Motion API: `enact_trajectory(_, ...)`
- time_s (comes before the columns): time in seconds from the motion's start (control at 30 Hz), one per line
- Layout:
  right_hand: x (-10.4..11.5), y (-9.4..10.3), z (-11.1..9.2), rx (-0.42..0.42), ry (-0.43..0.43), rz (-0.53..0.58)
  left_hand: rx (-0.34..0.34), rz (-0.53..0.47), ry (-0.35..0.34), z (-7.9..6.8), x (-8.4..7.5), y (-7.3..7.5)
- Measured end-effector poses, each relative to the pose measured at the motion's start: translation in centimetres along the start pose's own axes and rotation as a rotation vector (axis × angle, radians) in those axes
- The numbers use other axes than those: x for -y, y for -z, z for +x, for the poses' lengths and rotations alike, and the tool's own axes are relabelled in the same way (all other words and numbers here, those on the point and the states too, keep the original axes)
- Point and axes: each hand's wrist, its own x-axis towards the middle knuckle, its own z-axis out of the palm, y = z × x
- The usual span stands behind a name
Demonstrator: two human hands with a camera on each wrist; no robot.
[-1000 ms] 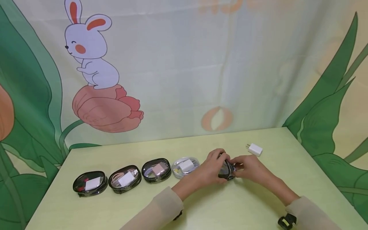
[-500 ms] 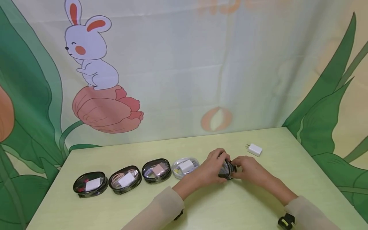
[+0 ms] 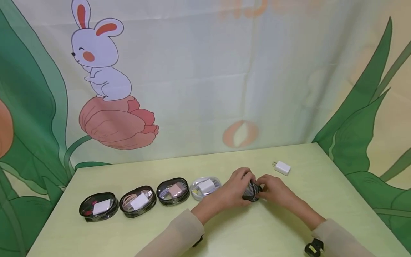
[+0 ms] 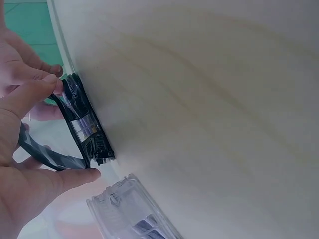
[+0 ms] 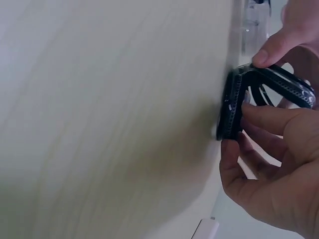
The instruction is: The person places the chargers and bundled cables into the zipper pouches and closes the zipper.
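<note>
A small oval black-edged zip pouch with clear panels (image 3: 251,191) stands on the table between both hands, its lid raised from the base. My left hand (image 3: 236,189) holds the lid from the left, with the thumb at its near edge and the fingers over the far side. At the pouch's right end, my right hand (image 3: 275,191) pinches the zipped edge of the base (image 5: 232,107), thumb outside and fingertips reaching inside. Something shiny and dark lies in the base (image 4: 84,124), partly covered by the lid and fingers in the left wrist view.
A white charger plug (image 3: 282,167) lies behind the right hand. Left of the hands, a clear white-edged pouch (image 3: 205,187) and several black-edged pouches (image 3: 173,191) form a row, with chargers and cables inside. A printed curtain (image 3: 192,89) hangs behind the table (image 3: 224,228).
My right fingers have shifted slightly and sit closer against the pouch's right end. The left hand keeps its hold on the lid. The head view has drifted a little.
</note>
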Motion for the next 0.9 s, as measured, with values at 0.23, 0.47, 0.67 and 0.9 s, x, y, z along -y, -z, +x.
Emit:
enact_trajectory(0.23, 0.2, 0.2, 0.1, 0.032, -0.02, 0.053, -0.007, 0.018, 0.006, 0.0, -0.1, -0.1)
enact_trajectory(0.47, 0.2, -0.1, 0.5, 0.02, -0.032, 0.016, -0.007, 0.013, 0.008, 0.1, 0.1, -0.1)
enact_trajectory(0.67, 0.0, 0.2, 0.4, 0.016, 0.063, -0.018, -0.015, 0.032, 0.001, 0.0, 0.2, -0.4)
enact_trajectory(0.9, -2.1, 1.9, 0.0, -0.089, 0.174, -0.089, -0.025, 0.071, 0.008, 0.0, 0.0, -0.1)
